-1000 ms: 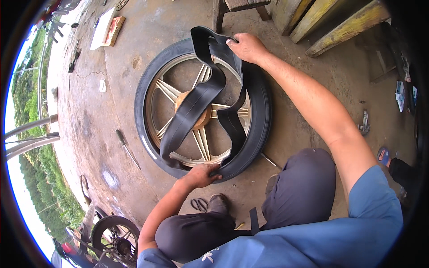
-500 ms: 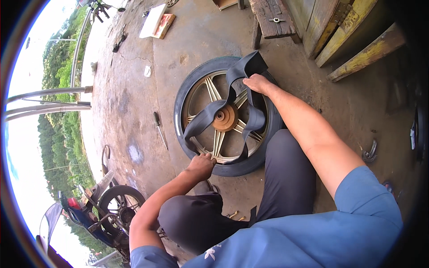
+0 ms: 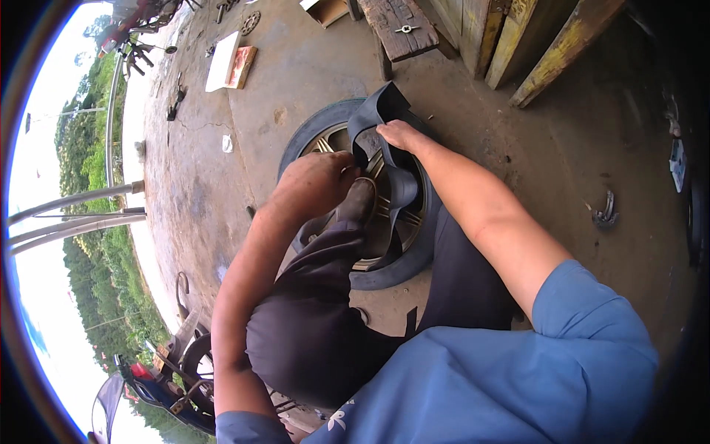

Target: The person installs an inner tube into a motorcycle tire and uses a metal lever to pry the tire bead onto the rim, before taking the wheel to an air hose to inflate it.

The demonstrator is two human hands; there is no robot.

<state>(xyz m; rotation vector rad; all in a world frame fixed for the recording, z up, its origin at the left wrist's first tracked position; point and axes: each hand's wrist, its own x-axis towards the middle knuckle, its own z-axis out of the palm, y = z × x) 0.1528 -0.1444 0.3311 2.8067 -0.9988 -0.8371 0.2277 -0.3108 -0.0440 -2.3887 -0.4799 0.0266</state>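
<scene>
Head view, looking down on a motorcycle wheel [image 3: 403, 263] that lies flat on the concrete floor [image 3: 562, 155], near the wooden planks [image 3: 510, 37] at the floor's far edge. A black inner tube [image 3: 392, 174] stands up out of the tyre in a folded loop across the gold alloy spokes [image 3: 325, 144]. The right hand [image 3: 399, 135] grasps the tube at the far rim, fingers closed over the rubber fold. The left hand [image 3: 314, 181] is curled, fingers bent, over the near part of the spokes beside a dark shoe [image 3: 357, 203] planted on the wheel; whether it pinches the tube or only presses on it cannot be told, since the knuckles hide the fingertips.

Risks, as judged from this arrangement: the tube is creased sharply at its top fold, so a hard pull by the right hand could kink or tear it there. Rubber caught between tyre bead and rim would be pinched if forced. The shoe bears on the spokes, and a shift of weight could tip the wheel or trap the tube beneath the sole. Small metal parts [image 3: 605, 211] on the floor to the right could puncture a tube dragged that way.
</scene>
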